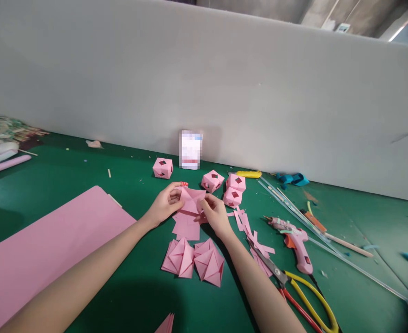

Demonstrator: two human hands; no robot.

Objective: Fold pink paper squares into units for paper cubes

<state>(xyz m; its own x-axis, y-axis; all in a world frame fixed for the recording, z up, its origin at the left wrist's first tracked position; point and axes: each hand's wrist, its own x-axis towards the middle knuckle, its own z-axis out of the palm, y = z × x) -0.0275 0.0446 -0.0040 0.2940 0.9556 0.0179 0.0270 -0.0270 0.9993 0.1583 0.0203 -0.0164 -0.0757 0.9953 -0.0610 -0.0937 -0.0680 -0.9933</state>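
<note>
A creased pink paper square [192, 200] is held up between my two hands at the middle of the table. My left hand [167, 202] pinches its left edge, fingers closed. On its right side my right hand [215, 213] grips the paper between thumb and fingers. Just below lie loose pink squares [186, 227], partly covered by the held paper. Nearer to me are two piles of folded pink pieces [179, 259], [210, 262] side by side. Beyond my hands stand folded pink cubes with cut-out holes [162, 168], [212, 181], [235, 183].
A large pink sheet [58, 249] covers the left. To the right lie paper strips [257, 247], yellow-and-red handled scissors [309, 291], a pink glue gun [295, 240], clear sticks [294, 208] and a yellow cutter [248, 174]. A lit, blurred screen [190, 150] leans on the grey wall.
</note>
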